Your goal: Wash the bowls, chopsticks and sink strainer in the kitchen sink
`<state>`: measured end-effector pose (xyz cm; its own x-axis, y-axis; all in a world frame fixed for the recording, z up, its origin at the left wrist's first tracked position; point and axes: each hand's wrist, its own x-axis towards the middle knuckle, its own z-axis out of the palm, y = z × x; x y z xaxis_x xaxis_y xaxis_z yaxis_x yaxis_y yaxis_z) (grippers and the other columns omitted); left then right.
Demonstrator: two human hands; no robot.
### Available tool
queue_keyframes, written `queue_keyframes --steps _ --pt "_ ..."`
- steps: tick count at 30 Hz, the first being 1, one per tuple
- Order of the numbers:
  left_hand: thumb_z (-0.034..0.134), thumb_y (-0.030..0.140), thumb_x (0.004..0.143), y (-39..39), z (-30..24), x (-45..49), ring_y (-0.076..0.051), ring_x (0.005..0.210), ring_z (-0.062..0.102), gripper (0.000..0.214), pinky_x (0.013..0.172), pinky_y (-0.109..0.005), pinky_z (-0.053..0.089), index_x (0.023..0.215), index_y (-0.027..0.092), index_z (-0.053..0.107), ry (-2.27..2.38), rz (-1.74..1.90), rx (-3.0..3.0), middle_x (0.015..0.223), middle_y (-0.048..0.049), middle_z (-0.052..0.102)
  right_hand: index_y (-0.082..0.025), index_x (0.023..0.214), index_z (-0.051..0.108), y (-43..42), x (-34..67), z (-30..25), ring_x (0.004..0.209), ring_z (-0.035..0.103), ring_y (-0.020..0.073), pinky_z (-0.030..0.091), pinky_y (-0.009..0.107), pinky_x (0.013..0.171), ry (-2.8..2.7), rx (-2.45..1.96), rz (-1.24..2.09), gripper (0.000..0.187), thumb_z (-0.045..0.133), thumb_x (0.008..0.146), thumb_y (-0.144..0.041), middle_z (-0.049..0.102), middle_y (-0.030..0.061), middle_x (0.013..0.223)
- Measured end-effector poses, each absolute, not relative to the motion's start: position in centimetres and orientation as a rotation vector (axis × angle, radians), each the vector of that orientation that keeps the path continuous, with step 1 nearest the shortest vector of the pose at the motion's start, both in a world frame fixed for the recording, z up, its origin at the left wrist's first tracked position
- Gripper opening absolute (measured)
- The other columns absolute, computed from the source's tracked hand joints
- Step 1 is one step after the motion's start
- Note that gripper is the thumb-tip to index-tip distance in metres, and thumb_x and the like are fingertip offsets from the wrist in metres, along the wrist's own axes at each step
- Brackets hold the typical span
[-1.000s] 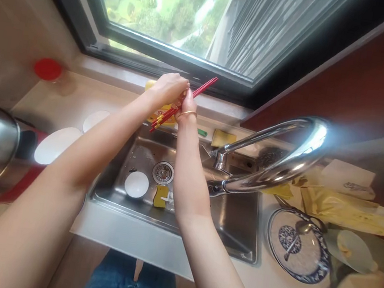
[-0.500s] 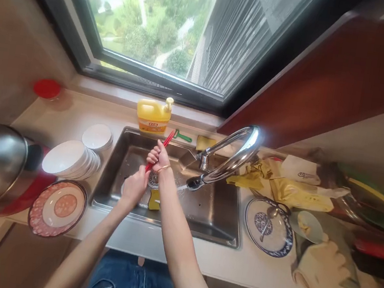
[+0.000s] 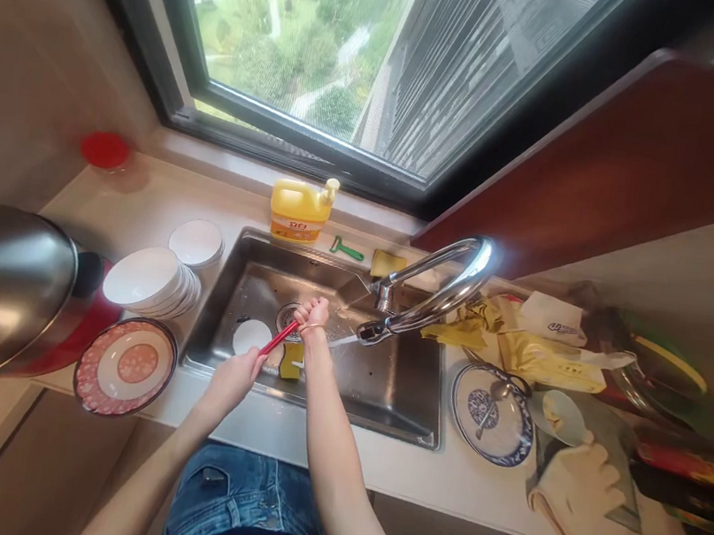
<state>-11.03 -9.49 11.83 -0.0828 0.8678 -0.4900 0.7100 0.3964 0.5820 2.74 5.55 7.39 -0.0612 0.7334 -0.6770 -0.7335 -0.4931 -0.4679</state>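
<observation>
Both hands are over the steel sink (image 3: 404,400) and both are closed on the red chopsticks (image 3: 279,338). The left hand (image 3: 233,377) grips the near end of the chopsticks, just above the front rim of the sink. The right hand (image 3: 313,315) wraps the far end, over the drain (image 3: 288,315), and it wears a thin gold bangle (image 3: 310,327) at the wrist. The chopsticks lie slanted between the two hands, inside the basin. A thin stream of water comes from the spout of the curved faucet (image 3: 440,289) and points toward the right hand.

Under the hands, on the sink bottom, there is a small white dish (image 3: 251,337) and a yellow sponge (image 3: 290,363). On the counter (image 3: 464,489) at the left stand stacked white bowls (image 3: 150,281) and a red patterned plate (image 3: 126,365). Behind the sink a yellow detergent bottle (image 3: 298,210) stands at the window ledge. At the right side lies a blue patterned plate (image 3: 492,410) with a spoon (image 3: 497,397) on it
</observation>
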Motion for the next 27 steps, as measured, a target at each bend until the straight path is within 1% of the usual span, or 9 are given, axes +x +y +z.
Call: queue_keyframes --steps 3,7,10,13,15,18,21,24,27 --pt "0.053 0.043 0.092 -10.0 11.6 -11.3 -0.019 0.064 0.062 0.028 0.058 -0.024 0.039 0.086 0.020 0.066 1.815 0.531 1.247 0.065 -0.0038 0.062 -0.022 0.062 0.014 5.6 3.6 7.5 0.038 0.003 0.0075 0.011 0.017 0.033 0.173 -1.083 1.734 0.034 0.022 0.094 -0.017 0.011 -0.0110 0.043" --pt "0.059 0.070 0.079 -10.6 10.3 -10.9 -0.010 0.042 0.040 0.053 0.042 -0.020 0.025 0.076 0.017 0.062 1.758 1.147 0.582 0.049 0.0036 0.048 -0.021 0.060 0.017 4.3 2.9 9.9 0.039 0.003 0.0085 0.012 0.018 0.034 0.098 -0.942 1.745 0.037 0.020 0.097 -0.018 0.011 -0.0100 0.044" --pt "0.071 0.070 0.068 -10.2 9.1 -9.9 -0.005 0.037 0.026 0.057 0.040 -0.019 0.017 0.059 0.021 0.043 1.728 1.300 0.325 0.041 0.0104 0.031 -0.022 0.058 0.015 2.4 1.4 12.1 0.040 0.004 0.0086 0.014 0.018 0.034 -0.047 -0.883 1.781 0.051 0.020 0.103 -0.046 0.010 -0.0098 0.045" --pt "0.067 0.071 0.071 -9.8 8.5 -8.8 -0.005 0.034 0.019 0.058 0.038 -0.021 0.013 0.058 0.024 0.036 1.701 1.245 0.190 0.039 0.0126 0.023 -0.024 0.056 0.011 1.3 1.0 13.7 0.040 0.006 0.0080 0.016 0.019 0.034 -0.181 -0.840 1.976 0.062 0.018 0.096 -0.071 0.009 -0.0094 0.044" --pt "0.059 0.069 0.080 -9.8 8.6 -8.1 -0.007 0.034 0.024 0.055 0.039 -0.023 0.017 0.056 0.023 0.040 1.780 1.138 0.250 0.039 0.0097 0.028 -0.024 0.054 0.010 1.6 1.5 14.5 0.040 0.005 0.0079 0.015 0.020 0.034 -0.201 -0.830 2.081 0.061 0.015 0.095 -0.069 0.009 -0.0089 0.043" --pt "0.048 0.051 0.094 -10.3 9.3 -7.7 -0.015 0.046 0.050 0.050 0.047 -0.025 0.031 0.055 0.020 0.050 2.042 0.945 0.719 0.047 -0.0016 0.049 -0.024 0.053 0.008 3.3 2.9 15.4 0.040 0.002 0.0082 0.012 0.020 0.034 -0.151 -0.857 2.063 0.055 0.013 0.098 -0.056 0.007 -0.0088 0.042" --pt "0.048 0.034 0.096 -11.0 10.1 -7.7 -0.023 0.075 0.068 0.029 0.063 -0.026 0.044 0.084 0.018 0.069 2.132 0.747 1.263 0.077 -0.0109 0.070 -0.024 0.056 0.006 4.9 4.2 16.2 0.039 0.002 0.0082 0.011 0.021 0.034 -0.096 -0.886 1.998 0.056 0.019 0.098 -0.058 0.006 -0.0097 0.042" --pt "0.054 0.031 0.093 -11.9 10.8 -7.9 -0.026 0.099 0.070 0.028 0.078 -0.027 0.050 0.115 0.020 0.067 2.049 0.690 1.496 0.117 -0.0156 0.072 -0.024 0.060 0.004 5.8 4.9 16.9 0.037 0.004 0.0079 0.012 0.021 0.033 -0.053 -0.933 2.004 0.052 0.024 0.099 -0.050 0.006 -0.0101 0.040" --pt "0.055 0.031 0.093 -12.5 11.4 -8.3 -0.025 0.100 0.069 0.028 0.085 -0.029 0.050 0.116 0.021 0.067 1.963 0.803 1.511 0.120 -0.0138 0.071 -0.023 0.061 0.008 5.7 4.6 17.3 0.035 0.005 0.0072 0.011 0.019 0.033 -0.048 -0.978 1.944 0.043 0.026 0.099 -0.030 0.010 -0.0104 0.039"
